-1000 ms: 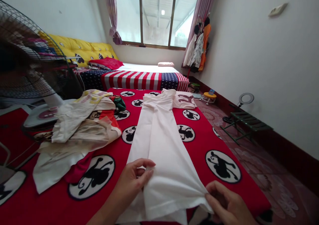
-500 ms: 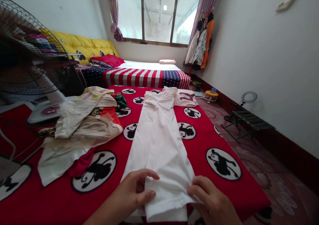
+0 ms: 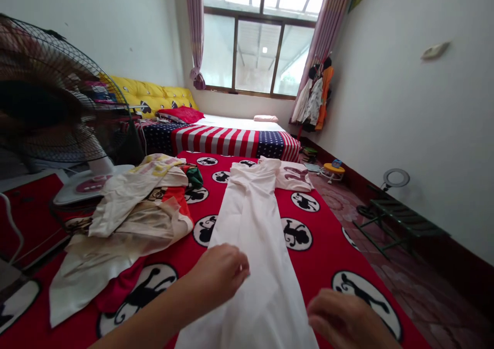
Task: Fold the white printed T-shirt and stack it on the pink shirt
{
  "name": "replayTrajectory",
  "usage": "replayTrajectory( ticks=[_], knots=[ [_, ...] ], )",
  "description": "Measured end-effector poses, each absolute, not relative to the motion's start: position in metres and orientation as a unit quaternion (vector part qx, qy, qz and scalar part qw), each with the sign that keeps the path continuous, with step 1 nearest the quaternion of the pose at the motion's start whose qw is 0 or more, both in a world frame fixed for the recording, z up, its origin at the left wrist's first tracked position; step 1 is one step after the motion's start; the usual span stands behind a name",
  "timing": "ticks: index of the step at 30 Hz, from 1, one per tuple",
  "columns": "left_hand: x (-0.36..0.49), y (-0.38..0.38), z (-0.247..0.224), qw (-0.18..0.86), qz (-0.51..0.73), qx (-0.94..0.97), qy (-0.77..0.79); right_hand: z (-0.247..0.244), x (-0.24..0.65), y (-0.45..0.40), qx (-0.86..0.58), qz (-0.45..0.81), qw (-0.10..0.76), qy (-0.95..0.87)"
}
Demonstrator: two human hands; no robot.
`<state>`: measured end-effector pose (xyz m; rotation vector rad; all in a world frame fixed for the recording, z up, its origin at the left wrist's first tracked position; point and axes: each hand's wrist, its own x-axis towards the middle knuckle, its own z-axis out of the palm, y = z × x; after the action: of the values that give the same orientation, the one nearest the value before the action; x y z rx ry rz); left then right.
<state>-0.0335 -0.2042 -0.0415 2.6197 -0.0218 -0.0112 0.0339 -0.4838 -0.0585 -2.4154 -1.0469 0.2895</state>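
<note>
A pair of white trousers (image 3: pixel 257 241) lies lengthwise down the red cover, its near end running out of the bottom of the view. Over the left side of the legs is my left hand (image 3: pixel 226 272), its fingers curled in and no cloth visible between them. My right hand (image 3: pixel 347 315) is beside the right edge of the trousers, fingers loosely bent, with a gap at the thumb and nothing seen in it. Beyond the waist end, a folded pale pink garment (image 3: pixel 294 176) with a dark red print lies flat.
A rumpled pile of clothes (image 3: pixel 135 210) lies on the left of the red patterned cover (image 3: pixel 324 246). A fan (image 3: pixel 57 102) stands further left. On the right floor are a green folding stool (image 3: pixel 405 217), a ring light (image 3: pixel 397 178) and a small yellow stool (image 3: pixel 332 170). A bed (image 3: pixel 231 140) stands ahead.
My left hand has let go of the near hem and moved up and forward over the legs. My right hand has come off the cloth, moving right. The view has tilted up.
</note>
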Motion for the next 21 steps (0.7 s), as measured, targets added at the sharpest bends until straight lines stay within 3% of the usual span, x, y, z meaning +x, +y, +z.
replayTrajectory(
  ticks=[2,6,13,17,21],
  knots=[
    [0.017,-0.199,-0.052,0.224,0.072,0.971,0.051,-0.057,0.071,-0.460,-0.893,0.061,0.275,-0.351],
    [0.092,-0.182,-0.078,0.275,0.109,0.941,0.167,-0.077,0.140,-0.407,-0.895,-0.014,0.294,-0.335],
    [0.101,-0.165,-0.104,0.305,0.128,0.928,0.170,-0.100,0.166,-0.380,-0.923,-0.030,0.131,-0.360],
    [0.094,-0.168,-0.099,0.205,0.102,0.960,0.159,-0.085,0.165,-0.378,-0.923,-0.067,0.089,-0.368],
    [0.096,-0.172,-0.078,0.126,0.074,0.982,0.122,-0.079,0.166,-0.365,-0.888,-0.091,0.144,-0.427]
  ],
)
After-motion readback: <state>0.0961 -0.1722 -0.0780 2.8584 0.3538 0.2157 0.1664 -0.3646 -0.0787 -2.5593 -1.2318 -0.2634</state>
